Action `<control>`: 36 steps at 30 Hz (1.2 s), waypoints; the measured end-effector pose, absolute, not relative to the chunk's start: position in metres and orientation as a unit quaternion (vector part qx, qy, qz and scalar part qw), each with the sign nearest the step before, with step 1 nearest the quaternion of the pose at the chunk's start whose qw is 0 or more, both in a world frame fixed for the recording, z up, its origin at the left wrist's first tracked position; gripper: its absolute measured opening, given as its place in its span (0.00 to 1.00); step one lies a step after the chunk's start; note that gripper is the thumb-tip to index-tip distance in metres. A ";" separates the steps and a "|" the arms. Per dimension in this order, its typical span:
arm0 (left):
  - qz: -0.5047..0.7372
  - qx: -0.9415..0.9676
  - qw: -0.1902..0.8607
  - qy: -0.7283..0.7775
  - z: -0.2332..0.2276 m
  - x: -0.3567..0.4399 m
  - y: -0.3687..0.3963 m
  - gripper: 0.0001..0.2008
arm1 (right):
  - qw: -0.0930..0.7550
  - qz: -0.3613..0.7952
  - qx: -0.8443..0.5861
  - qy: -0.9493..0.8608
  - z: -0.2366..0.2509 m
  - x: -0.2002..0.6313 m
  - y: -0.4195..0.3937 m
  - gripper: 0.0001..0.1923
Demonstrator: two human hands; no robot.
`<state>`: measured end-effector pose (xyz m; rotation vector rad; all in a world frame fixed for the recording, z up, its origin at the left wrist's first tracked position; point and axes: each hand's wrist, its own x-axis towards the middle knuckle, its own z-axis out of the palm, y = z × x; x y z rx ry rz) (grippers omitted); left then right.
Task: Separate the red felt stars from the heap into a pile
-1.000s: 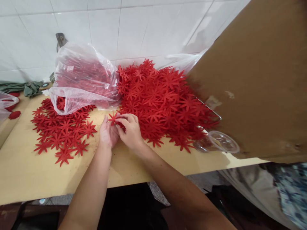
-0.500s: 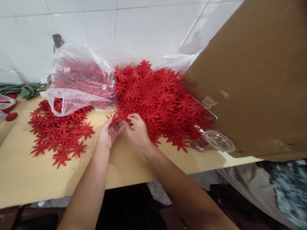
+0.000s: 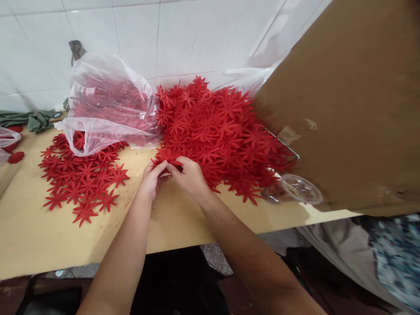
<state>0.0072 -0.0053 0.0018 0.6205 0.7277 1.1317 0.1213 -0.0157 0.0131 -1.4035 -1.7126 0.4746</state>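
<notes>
Between my two hands, a red star-shaped petal piece [image 3: 169,156] is pinched by its near edge. My left hand [image 3: 151,178] has thumb and fingers closed on its left side. Opposite it, my right hand [image 3: 190,177] grips the right side, and the two thumbs nearly meet. Just behind the hands rises a large heap of similar red petal pieces [image 3: 216,127]. A smaller, darker pile of red petal pieces [image 3: 87,177] lies flat on the table to the left.
A clear plastic bag [image 3: 108,100] full of red pieces stands against the tiled wall [image 3: 183,35]. At right, a large brown cardboard sheet [image 3: 354,109] leans over the table [image 3: 131,236], beside a clear plastic cup [image 3: 303,190]. Green cloth [image 3: 39,121] lies at far left.
My left hand's fingers, spread half a second ago, have closed with the thumb onto the red piece. My right hand stays nearly in place.
</notes>
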 end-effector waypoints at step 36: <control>0.502 0.366 0.704 0.344 0.007 0.005 -0.009 0.16 | 0.537 0.453 -0.455 -0.547 0.011 0.125 -0.023 0.14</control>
